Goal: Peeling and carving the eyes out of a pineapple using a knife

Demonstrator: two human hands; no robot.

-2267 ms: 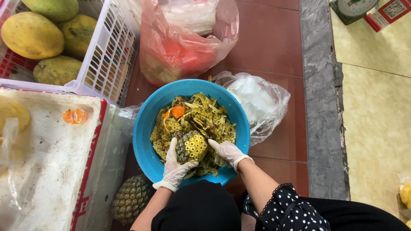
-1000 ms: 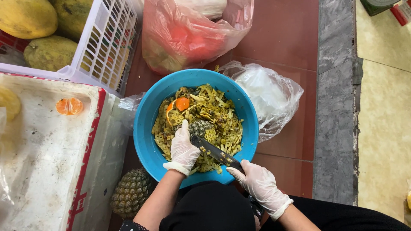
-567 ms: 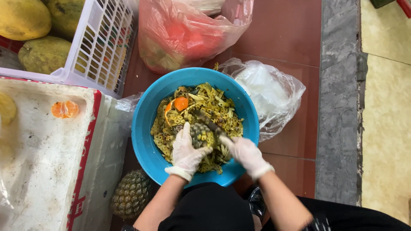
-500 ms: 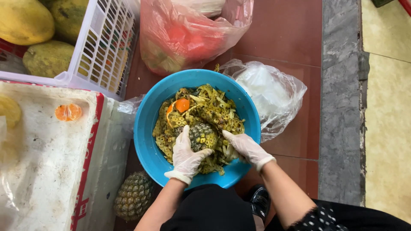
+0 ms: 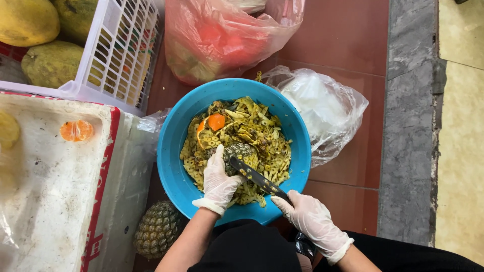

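Observation:
My left hand (image 5: 219, 179), in a thin white glove, grips a partly peeled pineapple (image 5: 241, 152) over a blue basin (image 5: 171, 151) heaped with yellow-green pineapple peel. My right hand (image 5: 311, 219), also gloved, holds the handle of a dark knife (image 5: 257, 178). The blade lies across the near side of the pineapple, pointing up-left. A piece of orange peel (image 5: 216, 121) sits on the far side of the peel heap.
A whole pineapple (image 5: 157, 229) lies on the red tile floor left of my lap. A white foam box (image 5: 55, 186) with a peeled tangerine (image 5: 76, 130) stands at left. Behind are a white crate (image 5: 121, 55) of papayas, a red plastic bag (image 5: 227, 38) and a clear bag (image 5: 322, 111).
My right hand has pulled back toward me out of the basin, drawing the knife along the pineapple. My left hand has kept its hold on the fruit.

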